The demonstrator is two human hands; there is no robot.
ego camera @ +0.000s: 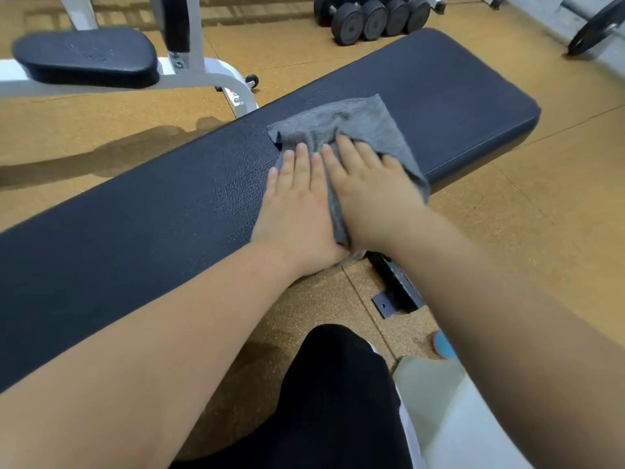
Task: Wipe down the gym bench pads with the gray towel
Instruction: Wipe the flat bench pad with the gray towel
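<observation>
Nearest me sat a knee [338,384] in black trousers, with both forearms reaching out past it. Scanning from the left, I saw a smaller pad [84,57] on a white frame, well apart, then the long black bench pad [135,214] running diagonally across the view. The left hand [297,201] lay flat with straight fingers, its fingertips on the gray towel [355,123]. The right hand [372,187] lay just beside it, likewise flat on the cloth, clasping nothing. The towel lay over the pad's middle, bunched between the hands, with one side draped off the near edge. With only flat pressure holding it, I judged a quick stroke could let the cloth slip free or slide off that edge, and the bunching could leave strips unwiped. Dumbbells [372,18] stood on the floor beyond.
</observation>
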